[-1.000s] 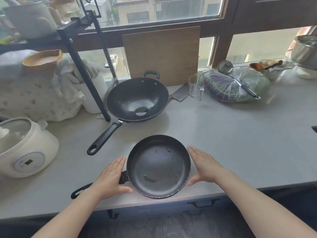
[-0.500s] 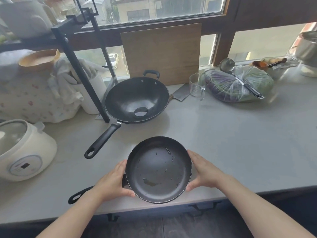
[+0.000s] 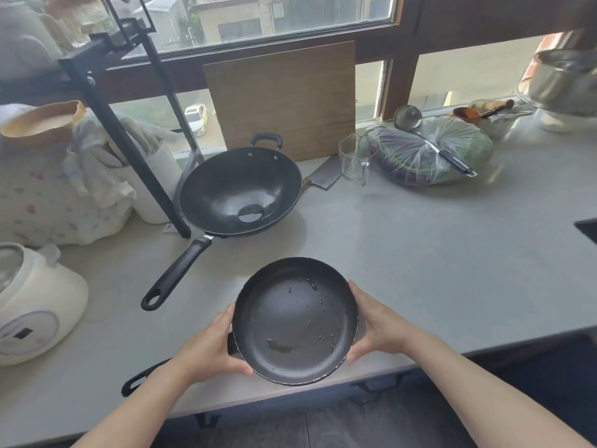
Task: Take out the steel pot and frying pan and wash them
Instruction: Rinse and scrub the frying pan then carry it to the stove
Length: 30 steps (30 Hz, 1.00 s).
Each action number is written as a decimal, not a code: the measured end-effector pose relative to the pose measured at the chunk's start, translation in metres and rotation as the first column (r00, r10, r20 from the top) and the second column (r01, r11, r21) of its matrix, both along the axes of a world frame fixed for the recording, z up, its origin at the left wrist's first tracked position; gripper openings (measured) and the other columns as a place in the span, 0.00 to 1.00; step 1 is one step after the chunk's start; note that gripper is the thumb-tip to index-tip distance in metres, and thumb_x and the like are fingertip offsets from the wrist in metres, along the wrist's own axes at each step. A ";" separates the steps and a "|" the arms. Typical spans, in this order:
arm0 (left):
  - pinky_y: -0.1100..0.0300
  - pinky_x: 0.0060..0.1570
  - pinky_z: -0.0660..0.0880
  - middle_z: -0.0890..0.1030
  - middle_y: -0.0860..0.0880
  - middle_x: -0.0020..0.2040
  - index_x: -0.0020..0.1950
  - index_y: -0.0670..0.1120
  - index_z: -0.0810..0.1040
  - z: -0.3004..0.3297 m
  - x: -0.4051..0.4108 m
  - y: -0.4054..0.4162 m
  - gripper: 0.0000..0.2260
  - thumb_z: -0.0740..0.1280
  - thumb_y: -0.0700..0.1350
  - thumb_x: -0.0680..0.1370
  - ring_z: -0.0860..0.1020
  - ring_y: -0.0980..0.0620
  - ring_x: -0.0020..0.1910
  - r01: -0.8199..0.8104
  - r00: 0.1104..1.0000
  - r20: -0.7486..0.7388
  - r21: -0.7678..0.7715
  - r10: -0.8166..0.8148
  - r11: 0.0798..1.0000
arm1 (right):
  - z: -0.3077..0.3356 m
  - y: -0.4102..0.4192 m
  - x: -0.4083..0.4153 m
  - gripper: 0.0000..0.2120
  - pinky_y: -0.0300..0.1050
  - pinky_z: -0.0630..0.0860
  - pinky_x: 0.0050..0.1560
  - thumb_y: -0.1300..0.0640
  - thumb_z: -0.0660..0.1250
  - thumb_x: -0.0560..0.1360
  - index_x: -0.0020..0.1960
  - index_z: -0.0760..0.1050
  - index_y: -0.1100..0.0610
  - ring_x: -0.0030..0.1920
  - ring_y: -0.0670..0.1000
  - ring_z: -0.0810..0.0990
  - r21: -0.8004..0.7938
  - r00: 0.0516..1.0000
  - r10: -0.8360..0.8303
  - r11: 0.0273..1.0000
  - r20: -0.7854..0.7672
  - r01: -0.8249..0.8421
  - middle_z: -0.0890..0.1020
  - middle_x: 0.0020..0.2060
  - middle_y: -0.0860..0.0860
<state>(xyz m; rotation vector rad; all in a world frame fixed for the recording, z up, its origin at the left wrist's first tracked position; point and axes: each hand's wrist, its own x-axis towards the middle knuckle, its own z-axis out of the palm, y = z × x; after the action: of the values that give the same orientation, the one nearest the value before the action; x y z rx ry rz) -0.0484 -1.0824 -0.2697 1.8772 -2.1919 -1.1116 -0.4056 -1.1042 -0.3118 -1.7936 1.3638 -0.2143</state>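
Note:
A small black frying pan (image 3: 295, 321), with water drops and a brown smear inside, is near the front edge of the grey counter (image 3: 436, 253). My left hand (image 3: 210, 347) grips its left rim beside the handle (image 3: 142, 378), which points back left under my wrist. My right hand (image 3: 376, 324) grips the right rim. The pan looks raised and tilted a little toward me. A steel pot (image 3: 562, 80) stands blurred at the far right edge.
A black wok (image 3: 239, 192) with a long handle sits behind the pan. A wooden board (image 3: 284, 98) leans on the window. A cleaver, a glass cup (image 3: 357, 156), a bagged vegetable (image 3: 429, 155) with a ladle, a rice cooker (image 3: 35, 302) and a black rack (image 3: 129, 130) crowd the counter.
My hands went from lying beside the pan to gripping its rim on both sides. The pan has come toward me and its rim tilts up off the counter.

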 end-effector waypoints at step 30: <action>0.62 0.65 0.66 0.66 0.57 0.70 0.71 0.67 0.52 -0.018 -0.102 -0.051 0.40 0.60 0.77 0.64 0.68 0.56 0.67 0.029 0.988 -0.142 -0.155 -0.051 0.987 | 0.000 0.046 -0.079 0.61 0.28 0.47 0.72 0.43 0.80 0.59 0.75 0.39 0.34 0.74 0.30 0.45 -0.049 0.925 -0.333 0.937 0.183 0.347 0.45 0.74 0.29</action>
<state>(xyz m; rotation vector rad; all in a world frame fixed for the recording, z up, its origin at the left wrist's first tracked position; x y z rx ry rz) -0.1502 -1.1339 -0.2878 1.6429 -2.1751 -1.0190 -0.4842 -1.0578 -0.3119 -1.5499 1.5516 -0.6058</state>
